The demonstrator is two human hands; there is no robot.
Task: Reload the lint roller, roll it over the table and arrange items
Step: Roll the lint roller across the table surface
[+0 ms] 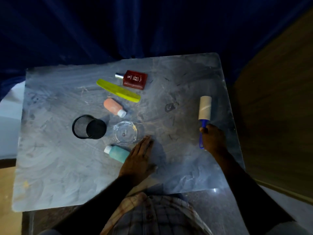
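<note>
the lint roller [205, 109] lies on the table [59, 158] at the right side, pale roll pointing away, its blue handle clamped in the right hand [213, 139]. the left hand [138, 160] rests flat with fingers spread beside the teal bottle [116, 153]. the glass ashtray [125, 132] holds one small red thing (too small to tell). the black mesh cup [89, 126] lies on its side.

Perfume bottle [135, 80] at table [50, 167] back, comb [118, 90] just before it, then a small bottle [114, 107]. Mesh cup [89, 126] lies left of ashtray [125, 132]; another bottle [116, 153] nearest. Lint roller [204, 111] far right.
</note>
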